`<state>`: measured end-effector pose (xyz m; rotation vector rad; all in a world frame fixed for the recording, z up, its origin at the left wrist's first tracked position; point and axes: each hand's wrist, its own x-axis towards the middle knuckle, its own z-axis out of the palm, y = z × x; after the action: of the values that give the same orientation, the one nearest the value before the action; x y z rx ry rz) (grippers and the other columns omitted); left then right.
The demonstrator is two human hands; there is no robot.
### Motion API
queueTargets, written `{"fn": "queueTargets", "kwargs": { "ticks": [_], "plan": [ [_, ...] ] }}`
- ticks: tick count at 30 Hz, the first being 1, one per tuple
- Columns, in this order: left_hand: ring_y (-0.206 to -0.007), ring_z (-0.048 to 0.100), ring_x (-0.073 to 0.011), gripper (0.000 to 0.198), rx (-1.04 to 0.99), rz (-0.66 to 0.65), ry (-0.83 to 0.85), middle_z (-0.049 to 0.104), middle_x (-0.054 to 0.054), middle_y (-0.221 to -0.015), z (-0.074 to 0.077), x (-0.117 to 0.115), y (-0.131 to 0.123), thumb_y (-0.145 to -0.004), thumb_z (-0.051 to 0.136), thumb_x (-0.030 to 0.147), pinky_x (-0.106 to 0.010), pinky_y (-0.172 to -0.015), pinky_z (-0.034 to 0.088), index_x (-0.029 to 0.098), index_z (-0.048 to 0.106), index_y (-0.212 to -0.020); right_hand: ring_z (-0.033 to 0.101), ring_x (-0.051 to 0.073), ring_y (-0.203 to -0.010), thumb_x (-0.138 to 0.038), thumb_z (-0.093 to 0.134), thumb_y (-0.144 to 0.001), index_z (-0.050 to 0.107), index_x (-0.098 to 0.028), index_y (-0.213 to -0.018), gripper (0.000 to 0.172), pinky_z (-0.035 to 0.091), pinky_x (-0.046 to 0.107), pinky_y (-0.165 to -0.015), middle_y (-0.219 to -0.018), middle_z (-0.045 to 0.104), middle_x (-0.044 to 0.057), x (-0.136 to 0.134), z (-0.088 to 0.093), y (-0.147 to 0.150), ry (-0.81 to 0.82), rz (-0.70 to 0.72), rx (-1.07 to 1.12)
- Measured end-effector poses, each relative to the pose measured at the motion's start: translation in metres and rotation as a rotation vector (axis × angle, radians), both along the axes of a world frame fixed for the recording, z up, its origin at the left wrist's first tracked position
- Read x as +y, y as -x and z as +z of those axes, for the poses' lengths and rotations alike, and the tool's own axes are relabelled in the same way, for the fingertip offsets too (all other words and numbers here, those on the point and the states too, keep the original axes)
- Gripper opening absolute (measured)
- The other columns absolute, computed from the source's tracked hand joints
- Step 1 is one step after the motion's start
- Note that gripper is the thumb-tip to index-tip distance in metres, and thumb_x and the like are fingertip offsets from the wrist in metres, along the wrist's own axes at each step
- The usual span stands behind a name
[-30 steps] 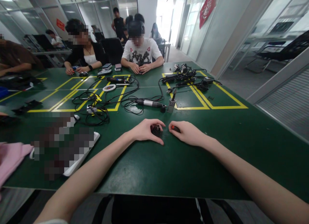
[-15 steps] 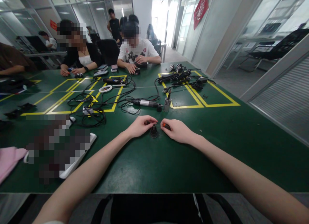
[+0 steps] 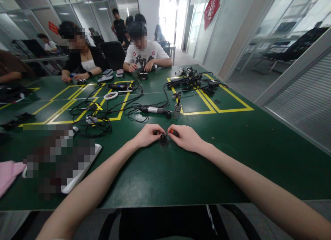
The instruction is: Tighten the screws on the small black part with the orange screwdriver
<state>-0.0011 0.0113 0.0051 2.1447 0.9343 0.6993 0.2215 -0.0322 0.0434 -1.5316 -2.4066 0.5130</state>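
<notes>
Glass partitions (image 3: pixel 41 17) were noted around a dark green counter (image 3: pixel 144 188), whose far half was marked out with yellow tape (image 3: pixel 236 111), presumably to assign places to equipment. Bundled black cables (image 3: pixel 187 82) were found within the marking toward the far right corner.

A dark stepped part (image 3: pixel 163 140) was observed upright, set well in from the near edge and between the two hands. Its broad base was turned down and its narrow neck up, an orientation judged to give steady footing and access from above.

The left hand (image 3: pixel 148 135) was found nearly closed just behind the part, its fingers curled around a dark item (image 3: pixel 156 132) that could not be identified; contact with the part could not be confirmed. The right hand (image 3: pixel 186 136) was closed around an orange-and-black handle (image 3: pixel 175 133), its far end concealed by the fingers. Both forearms were extended over the near edge, apparently for steadiness.

Beyond the hands, a corded tool (image 3: pixel 154 110) was seen lying flat beside an upright metal cylinder (image 3: pixel 177 112), both placed within easy reach. Toward the near left corner, a white-edged slab (image 3: pixel 82 173) and pink cloth (image 3: pixel 7 176) were recorded, well apart from the part.
</notes>
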Motion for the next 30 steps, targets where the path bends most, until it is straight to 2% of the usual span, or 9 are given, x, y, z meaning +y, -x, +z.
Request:
{"fn": "queueTargets", "kwargs": {
  "ticks": [4,7,10,14,19,23,30],
  "plan": [
    [-0.075,0.064,-0.0155,0.012,0.133,0.033,-0.140,0.073,-0.004,-0.084,0.009,0.005,0.012,-0.092,0.071,0.022,-0.026,-0.072,0.048,0.017,0.080,-0.088,0.072,0.022,-0.086,-0.028,0.064,-0.101,0.072,-0.019,-0.113,0.017,0.040,0.029,-0.074,-0.096,0.080,0.007,-0.003,0.000,-0.013,0.000,0.021,0.027],
    [-0.082,0.067,-0.0202,0.018,0.312,0.148,-0.229,0.074,-0.006,-0.087,0.018,0.011,0.025,-0.095,0.065,0.028,-0.029,-0.075,0.047,0.019,0.080,-0.090,0.073,0.022,-0.088,-0.029,0.062,-0.102,0.072,-0.020,-0.112,0.017,0.043,0.030,-0.076,-0.098,0.080,0.007,-0.004,-0.002,-0.018,-0.010,0.039,0.045],
    [-0.085,0.069,-0.0242,0.020,0.518,0.362,-0.243,0.077,-0.008,-0.090,0.027,0.014,0.036,-0.095,0.060,0.028,-0.030,-0.072,0.046,0.021,0.079,-0.093,0.074,0.023,-0.092,-0.029,0.062,-0.101,0.073,-0.021,-0.108,0.015,0.045,0.031,-0.078,-0.102,0.081,0.008,-0.004,-0.005,-0.019,-0.011,0.063,0.052],
    [-0.097,0.075,-0.0319,0.027,0.766,0.673,-0.156,0.082,-0.013,-0.101,0.040,0.017,0.047,-0.097,0.054,0.032,-0.033,-0.074,0.049,0.020,0.078,-0.094,0.074,0.023,-0.092,-0.028,0.062,-0.101,0.075,-0.021,-0.104,0.015,0.047,0.032,-0.080,-0.103,0.082,0.008,-0.003,-0.008,-0.019,-0.010,0.088,0.049],
    [-0.109,0.076,-0.0411,0.036,0.889,0.945,-0.083,0.082,-0.021,-0.111,0.053,0.020,0.062,-0.094,0.053,0.036,-0.042,-0.085,0.057,0.017,0.082,-0.103,0.075,0.024,-0.095,-0.027,0.062,-0.101,0.075,-0.020,-0.105,0.015,0.047,0.032,-0.081,-0.105,0.082,0.008,-0.005,-0.006,-0.017,-0.006,0.095,0.039],
    [-0.114,0.076,-0.0443,0.040,0.899,1.031,-0.013,0.081,-0.026,-0.116,0.054,0.022,0.073,-0.092,0.055,0.036,-0.048,-0.091,0.058,0.013,0.083,-0.109,0.076,0.025,-0.097,-0.026,0.062,-0.101,0.075,-0.020,-0.104,0.014,0.047,0.033,-0.082,-0.107,0.083,0.009,-0.005,-0.006,-0.016,-0.009,0.097,0.040],
    [-0.112,0.075,-0.0473,0.047,0.896,1.048,0.058,0.078,-0.032,-0.119,0.051,0.026,0.079,-0.091,0.054,0.039,-0.049,-0.087,0.059,0.007,0.082,-0.110,0.077,0.026,-0.098,-0.026,0.063,-0.100,0.076,-0.021,-0.103,0.014,0.049,0.034,-0.083,-0.108,0.083,0.008,-0.005,-0.005,-0.016,-0.007,0.104,0.055]
  ]
}}
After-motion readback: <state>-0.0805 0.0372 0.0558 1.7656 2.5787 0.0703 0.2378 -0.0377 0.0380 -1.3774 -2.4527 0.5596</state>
